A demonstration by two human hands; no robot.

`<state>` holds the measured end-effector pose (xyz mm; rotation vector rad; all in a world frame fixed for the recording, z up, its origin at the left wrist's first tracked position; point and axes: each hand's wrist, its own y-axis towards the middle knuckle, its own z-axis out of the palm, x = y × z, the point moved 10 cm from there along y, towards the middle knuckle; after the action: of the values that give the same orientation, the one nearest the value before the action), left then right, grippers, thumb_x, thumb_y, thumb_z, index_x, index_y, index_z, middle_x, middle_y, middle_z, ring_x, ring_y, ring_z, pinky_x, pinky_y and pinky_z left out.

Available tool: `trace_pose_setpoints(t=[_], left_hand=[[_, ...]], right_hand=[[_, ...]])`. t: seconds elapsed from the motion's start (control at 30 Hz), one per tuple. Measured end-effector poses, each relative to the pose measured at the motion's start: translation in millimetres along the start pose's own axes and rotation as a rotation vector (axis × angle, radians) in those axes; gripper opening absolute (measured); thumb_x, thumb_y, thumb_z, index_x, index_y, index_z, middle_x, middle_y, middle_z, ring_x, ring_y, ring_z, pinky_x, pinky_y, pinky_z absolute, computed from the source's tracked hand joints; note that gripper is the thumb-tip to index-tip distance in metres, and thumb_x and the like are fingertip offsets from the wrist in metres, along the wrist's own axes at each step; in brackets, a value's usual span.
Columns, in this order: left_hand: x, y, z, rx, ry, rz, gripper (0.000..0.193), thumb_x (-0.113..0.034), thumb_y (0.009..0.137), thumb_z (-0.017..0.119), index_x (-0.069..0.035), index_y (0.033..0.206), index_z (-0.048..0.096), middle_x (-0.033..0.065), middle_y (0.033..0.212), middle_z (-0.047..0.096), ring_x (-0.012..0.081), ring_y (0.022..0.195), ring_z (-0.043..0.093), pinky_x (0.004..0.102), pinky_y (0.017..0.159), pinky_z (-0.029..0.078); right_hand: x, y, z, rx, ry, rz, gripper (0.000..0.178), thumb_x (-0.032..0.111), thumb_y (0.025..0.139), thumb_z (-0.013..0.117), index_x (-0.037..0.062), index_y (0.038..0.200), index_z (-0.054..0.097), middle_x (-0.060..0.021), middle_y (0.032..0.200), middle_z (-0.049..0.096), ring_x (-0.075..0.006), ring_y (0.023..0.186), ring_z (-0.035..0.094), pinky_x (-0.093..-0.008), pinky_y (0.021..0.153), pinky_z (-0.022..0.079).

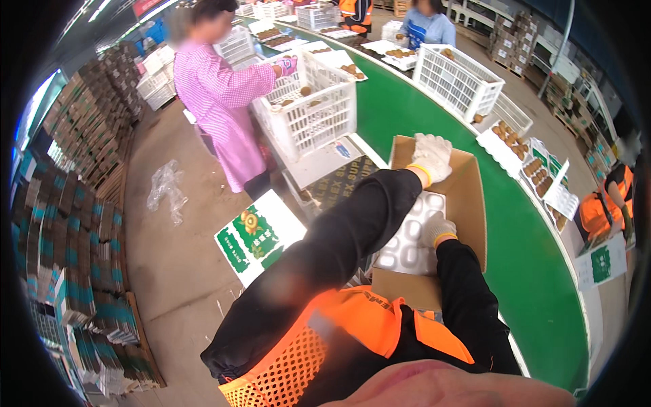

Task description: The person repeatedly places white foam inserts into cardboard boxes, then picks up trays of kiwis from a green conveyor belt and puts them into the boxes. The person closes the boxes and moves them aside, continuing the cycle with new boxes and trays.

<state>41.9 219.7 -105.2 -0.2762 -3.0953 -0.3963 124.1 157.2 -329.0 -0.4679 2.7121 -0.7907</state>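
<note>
An open cardboard box [483, 224] stands in front of me on the green conveyor's near side. Inside lies a white moulded tray [400, 252] with rounded hollows. My left hand [432, 156], in a white knitted glove, reaches across to the box's far wall, its fingers bent over the rim. My right hand [437, 229], gloved alike, rests inside the box on the tray's right part, fingers spread against it. Parts of the tray under the hands are hidden.
A co-worker in a pink checked smock [217, 102] reaches into a white crate [308, 129] at left. Another white crate [454, 81] and trays of brown fruit [508, 139] line the green conveyor [536, 292]. A printed carton [261, 234] lies left; cardboard stacks [88, 122] stand beyond.
</note>
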Motion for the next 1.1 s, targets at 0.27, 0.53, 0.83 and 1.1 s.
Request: trace_pose_setpoints(t=[0.27, 0.53, 0.83, 1.1], left_hand=[[9.3, -1.6, 3.6, 0.0, -0.029, -0.008, 0.051, -0.044, 0.085, 0.069, -0.007, 0.119, 0.064, 0.0116, 0.114, 0.067, 0.0281, 0.11, 0.063, 0.048, 0.09, 0.042], [10.1, 0.9, 5.5, -0.012, -0.076, -0.021, 0.045, -0.04, 0.083, 0.069, -0.011, 0.117, 0.069, 0.0095, 0.112, 0.069, 0.0275, 0.109, 0.064, 0.0515, 0.092, 0.041], [8.5, -0.2, 2.1, 0.035, -0.105, -0.013, 0.048, -0.041, 0.085, 0.068, -0.007, 0.118, 0.067, 0.0108, 0.114, 0.068, 0.0281, 0.111, 0.064, 0.0479, 0.093, 0.042], [7.9, 0.6, 1.7, 0.036, -0.11, -0.017, 0.047, -0.042, 0.086, 0.067, -0.007, 0.118, 0.068, 0.011, 0.113, 0.069, 0.028, 0.111, 0.064, 0.0483, 0.094, 0.043]], right_hand=[[-0.3, 16.6, 9.2, 0.09, 0.046, 0.08, 0.113, 0.064, 0.074, 0.081, -0.0018, 0.154, 0.035, -0.0215, 0.154, 0.039, -0.0392, 0.135, 0.053, -0.0489, 0.105, 0.049], [5.2, -6.0, -7.1, 0.099, 0.002, 0.075, 0.119, 0.057, 0.071, 0.086, -0.0093, 0.15, 0.026, -0.0167, 0.149, 0.048, -0.0335, 0.129, 0.06, -0.0424, 0.103, 0.05], [-5.1, 8.4, 8.0, 0.096, 0.082, 0.122, 0.108, 0.059, 0.074, 0.083, -0.0025, 0.152, 0.039, -0.0215, 0.154, 0.039, -0.0397, 0.133, 0.055, -0.0496, 0.103, 0.05], [-5.3, 5.7, 5.2, 0.095, 0.072, 0.14, 0.117, 0.051, 0.071, 0.088, -0.0061, 0.15, 0.024, -0.0195, 0.144, 0.053, -0.034, 0.129, 0.059, -0.0419, 0.102, 0.051]])
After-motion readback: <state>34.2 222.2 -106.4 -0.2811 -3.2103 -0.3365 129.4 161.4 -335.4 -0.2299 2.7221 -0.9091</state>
